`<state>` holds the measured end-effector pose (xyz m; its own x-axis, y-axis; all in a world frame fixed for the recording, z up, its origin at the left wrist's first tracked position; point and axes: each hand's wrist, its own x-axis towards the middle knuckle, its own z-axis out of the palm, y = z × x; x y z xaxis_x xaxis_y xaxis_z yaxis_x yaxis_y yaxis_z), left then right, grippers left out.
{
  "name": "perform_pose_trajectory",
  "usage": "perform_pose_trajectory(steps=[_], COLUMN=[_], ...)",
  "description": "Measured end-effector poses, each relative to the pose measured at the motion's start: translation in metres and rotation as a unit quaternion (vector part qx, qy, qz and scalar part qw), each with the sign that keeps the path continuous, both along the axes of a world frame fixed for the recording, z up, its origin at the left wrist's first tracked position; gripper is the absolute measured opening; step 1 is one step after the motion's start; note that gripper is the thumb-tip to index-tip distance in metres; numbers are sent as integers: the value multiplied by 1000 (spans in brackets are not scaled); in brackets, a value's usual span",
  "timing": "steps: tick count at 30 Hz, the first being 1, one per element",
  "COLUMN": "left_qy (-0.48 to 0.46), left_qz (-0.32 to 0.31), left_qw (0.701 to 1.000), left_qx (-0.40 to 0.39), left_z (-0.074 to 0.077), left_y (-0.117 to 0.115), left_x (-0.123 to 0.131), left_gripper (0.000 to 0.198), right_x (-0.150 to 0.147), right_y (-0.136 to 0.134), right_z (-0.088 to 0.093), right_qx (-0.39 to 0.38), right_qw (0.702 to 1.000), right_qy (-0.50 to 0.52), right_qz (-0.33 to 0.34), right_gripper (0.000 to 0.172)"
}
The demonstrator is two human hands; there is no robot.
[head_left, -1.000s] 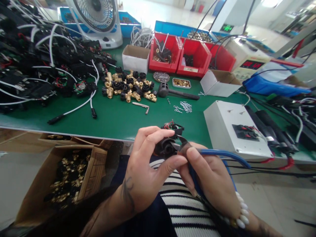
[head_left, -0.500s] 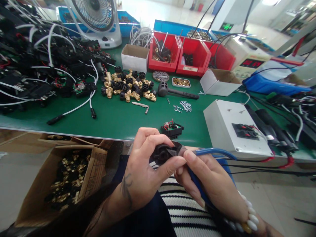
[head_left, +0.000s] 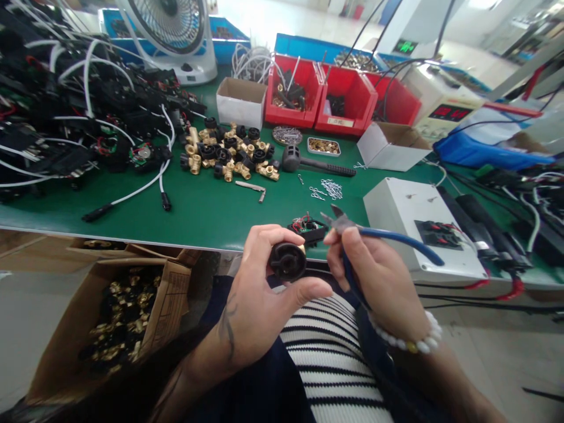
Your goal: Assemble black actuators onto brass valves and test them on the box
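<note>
Apparently mid-trim, the left hand (head_left: 253, 299) finger-grips a black fitting (head_left: 287, 262), the right hand (head_left: 381, 267) clasps cutters (head_left: 342, 222) right of it, and snipping likely calls for alignment.

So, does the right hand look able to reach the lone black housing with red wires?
Probably yes: the black housing lies close to the right hand on the green table, with nothing apparently blocking the way. Taking hold looks harder, because that hand is closed around blue-handled pliers.
</note>
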<state>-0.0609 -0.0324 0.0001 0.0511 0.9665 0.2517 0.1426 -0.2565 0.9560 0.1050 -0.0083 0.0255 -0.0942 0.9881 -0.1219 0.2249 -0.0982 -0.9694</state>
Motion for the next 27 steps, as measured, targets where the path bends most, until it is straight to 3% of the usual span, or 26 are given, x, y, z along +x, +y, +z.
perform_pose_trajectory(steps=[2,6,9,12,14,16,19,22,27], left_qy=[-8,11,23,15,6,4,-1,-20,-45], left_qz=[-5,3,5,2,-3,-9,-14,-20,-53], left_qw=[1000,1000,999,1000,1000,999,999,999,998], left_qx=[-10,9,25,24,28,39,47,32,1], left_z=[0,2,4,4,4,5,5,4,6], left_y=[-1,-2,-2,-1,0,1,2,2,2], left_x=[0,-1,-2,-2,-1,0,2,3,5], left_gripper=[39,35,34,35,33,31,32,34,37], right_x=[15,44,55,53,46,34,13,-3,-9], right_y=[18,43,47,41,31,16,-9,-25,-27], right_z=[-14,-47,-61,-60,-54,-46,-34,-26,-23], right_qx=[34,46,45,64,118,172,152,85,80], right_qw=[990,935,918,907,918,950,986,981,973], right_qy=[-135,-349,-391,-409,-369,-253,-21,105,171], right_qz=[-13,-31,-55,-72,-79,-55,59,137,136], right_gripper=[36,21,13,14,13,11,20,45,32])
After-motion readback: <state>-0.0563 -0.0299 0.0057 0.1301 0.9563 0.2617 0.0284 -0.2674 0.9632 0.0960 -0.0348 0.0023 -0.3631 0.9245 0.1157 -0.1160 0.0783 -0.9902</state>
